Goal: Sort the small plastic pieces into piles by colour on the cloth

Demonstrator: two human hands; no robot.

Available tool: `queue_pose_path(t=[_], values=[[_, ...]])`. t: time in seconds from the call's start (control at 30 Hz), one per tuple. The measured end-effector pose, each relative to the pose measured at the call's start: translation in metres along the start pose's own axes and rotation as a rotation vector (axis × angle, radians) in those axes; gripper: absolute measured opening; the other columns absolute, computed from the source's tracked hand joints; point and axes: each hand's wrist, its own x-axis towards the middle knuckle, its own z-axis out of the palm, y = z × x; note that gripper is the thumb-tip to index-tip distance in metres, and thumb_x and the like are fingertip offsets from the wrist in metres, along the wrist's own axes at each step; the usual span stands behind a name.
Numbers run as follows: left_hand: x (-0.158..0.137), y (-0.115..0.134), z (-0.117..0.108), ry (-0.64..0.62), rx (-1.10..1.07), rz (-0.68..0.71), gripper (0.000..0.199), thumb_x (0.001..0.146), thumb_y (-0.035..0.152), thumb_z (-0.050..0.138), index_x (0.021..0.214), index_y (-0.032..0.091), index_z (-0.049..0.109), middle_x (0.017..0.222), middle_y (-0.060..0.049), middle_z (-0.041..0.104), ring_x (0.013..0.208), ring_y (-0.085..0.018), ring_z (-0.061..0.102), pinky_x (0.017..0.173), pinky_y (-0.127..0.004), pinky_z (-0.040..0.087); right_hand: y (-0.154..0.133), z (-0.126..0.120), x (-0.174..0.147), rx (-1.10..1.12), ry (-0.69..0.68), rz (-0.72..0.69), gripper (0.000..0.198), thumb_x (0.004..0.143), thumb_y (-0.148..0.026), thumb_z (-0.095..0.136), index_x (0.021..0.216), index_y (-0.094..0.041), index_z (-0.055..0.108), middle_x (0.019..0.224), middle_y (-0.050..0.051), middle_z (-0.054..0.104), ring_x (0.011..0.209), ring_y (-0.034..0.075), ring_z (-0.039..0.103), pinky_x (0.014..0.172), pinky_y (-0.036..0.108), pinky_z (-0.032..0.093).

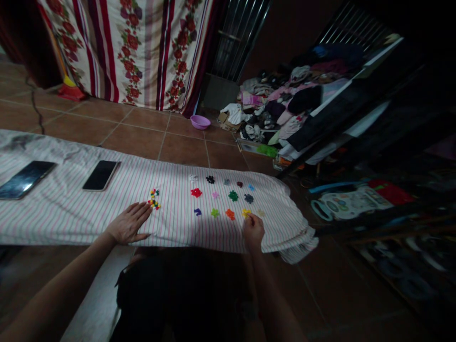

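Observation:
My left hand (132,221) lies flat on the striped cloth (174,228), fingers stretched out. Its fingertips reach a curved row of small red, yellow, green and white pieces (154,204). My right hand (254,230) is closed in a pinch at the small yellow pile (246,212); whatever is between the fingertips is too small to make out. Other little piles sorted by colour lie in rows, among them orange (230,214), lime green (214,212), purple (197,212), red (195,192), dark green (233,195) and black (210,179). The exact kind of piece is unclear.
Two phones, one pale-edged (101,175) and one larger (26,179), lie on the left of the cloth. Beyond are a flowered curtain (149,52), a purple basin (200,122) on the tiled floor and a heap of clothes (281,102). Dark shelving stands at right.

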Motion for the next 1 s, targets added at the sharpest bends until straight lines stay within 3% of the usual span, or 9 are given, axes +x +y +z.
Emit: queue_pose_path(t=[0.27,0.5,0.77,1.0], values=[[0.0,-0.001,0.0,-0.003,0.042,0.016,0.074,0.09,0.059,0.049,0.139,0.002,0.049,0.138,-0.025,0.053,0.128,-0.039,0.048,0.104,-0.05,0.04,0.03,0.002,0.012,-0.086,0.021,0.002,0.036,0.079,-0.031,0.04,0.088,-0.011,0.069,0.088,0.017,0.069,0.086,0.027,0.06,0.085,0.043,0.049],[-0.001,-0.001,0.001,0.019,0.024,0.015,0.075,0.09,0.059,0.05,0.139,0.002,0.048,0.137,-0.025,0.053,0.128,-0.039,0.048,0.104,-0.051,0.039,0.041,0.004,0.018,-0.13,-0.005,-0.039,0.037,0.079,-0.027,0.038,0.09,-0.013,0.071,0.09,0.015,0.071,0.087,0.026,0.061,0.083,0.041,0.05],[0.0,0.0,0.002,0.029,0.053,0.026,0.075,0.09,0.06,0.049,0.137,0.0,0.05,0.136,-0.026,0.054,0.126,-0.04,0.05,0.102,-0.052,0.042,0.045,0.003,0.017,-0.152,-0.095,-0.142,0.039,0.074,-0.021,0.038,0.09,-0.014,0.073,0.096,0.014,0.073,0.091,0.025,0.066,0.089,0.043,0.051],[-0.001,-0.001,0.003,0.034,0.001,0.014,0.076,0.09,0.06,0.05,0.141,0.003,0.046,0.138,-0.025,0.053,0.128,-0.039,0.048,0.103,-0.052,0.04,0.042,0.006,0.017,-0.046,-0.071,-0.097,0.039,0.072,-0.023,0.038,0.088,-0.014,0.073,0.094,0.014,0.073,0.09,0.025,0.066,0.089,0.043,0.052]])
